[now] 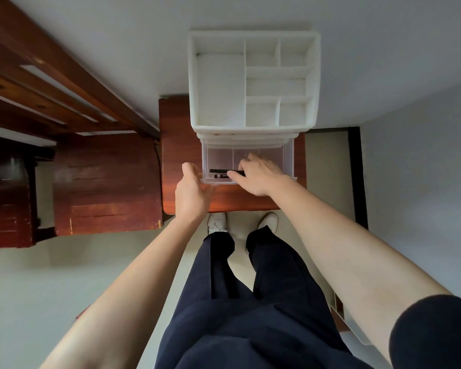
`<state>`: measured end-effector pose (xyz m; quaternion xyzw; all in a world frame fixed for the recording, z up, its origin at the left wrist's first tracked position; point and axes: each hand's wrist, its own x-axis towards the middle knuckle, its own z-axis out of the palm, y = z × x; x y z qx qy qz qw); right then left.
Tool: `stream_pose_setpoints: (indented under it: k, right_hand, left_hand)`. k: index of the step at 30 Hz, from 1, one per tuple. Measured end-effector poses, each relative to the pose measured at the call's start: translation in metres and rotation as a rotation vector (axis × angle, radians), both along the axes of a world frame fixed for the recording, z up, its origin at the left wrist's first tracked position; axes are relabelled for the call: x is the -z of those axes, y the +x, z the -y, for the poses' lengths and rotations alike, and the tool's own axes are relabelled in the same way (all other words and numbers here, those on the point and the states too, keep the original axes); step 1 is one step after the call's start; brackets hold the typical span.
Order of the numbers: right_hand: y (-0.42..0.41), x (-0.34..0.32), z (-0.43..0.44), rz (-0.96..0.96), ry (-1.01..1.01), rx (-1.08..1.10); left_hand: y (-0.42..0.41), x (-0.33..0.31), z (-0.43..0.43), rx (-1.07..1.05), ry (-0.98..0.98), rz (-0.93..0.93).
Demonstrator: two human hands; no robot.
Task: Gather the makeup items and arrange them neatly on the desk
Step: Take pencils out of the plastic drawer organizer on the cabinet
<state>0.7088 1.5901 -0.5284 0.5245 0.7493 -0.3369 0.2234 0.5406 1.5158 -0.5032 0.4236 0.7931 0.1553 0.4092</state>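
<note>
Pale walls and a light floor surround a small reddish wooden desk, seen from straight above. On the desk stands a white organizer with several open compartments on top. Its clear drawer is pulled out toward the person.

At the front of the drawer lie two dark makeup items. A long black pencil lies crosswise, and a shorter black stick lies just beside it, nearer the front wall.

The right hand reaches into the drawer from above, its fingers curled down onto the right end of the black pencil and pinching it. The left hand is at the drawer's front left corner with the thumb spread wide and the fingers fairly straight against the front. Whether they hook under the edge I cannot tell.

The two hands are apart, one at each side of the drawer front.

Dark wooden furniture stands to the left of the desk. Below are dark trousers and white shoes.
</note>
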Motion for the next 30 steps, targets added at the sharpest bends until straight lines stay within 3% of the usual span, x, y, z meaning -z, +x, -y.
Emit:
stream_pose_setpoints:
  k: [10,17,24,30]
  right_hand:
    - [0.014,-0.012,0.005,0.018,0.157,-0.093]
    - [0.038,-0.034,0.011,-0.113,0.308,0.225]
    - [0.062,-0.028,0.045,0.011,0.053,0.154]
    - [0.072,-0.031,0.046,0.034,0.131,0.161]
  left_hand:
    - [0.003,-0.005,-0.003,0.016,-0.053,-0.016]
    - [0.003,-0.003,-0.004,0.017,-0.054,-0.029]
    - [0.004,0.002,-0.003,0.032,-0.032,-0.049]
    - [0.007,-0.001,-0.017,-0.024,0.006,-0.043]
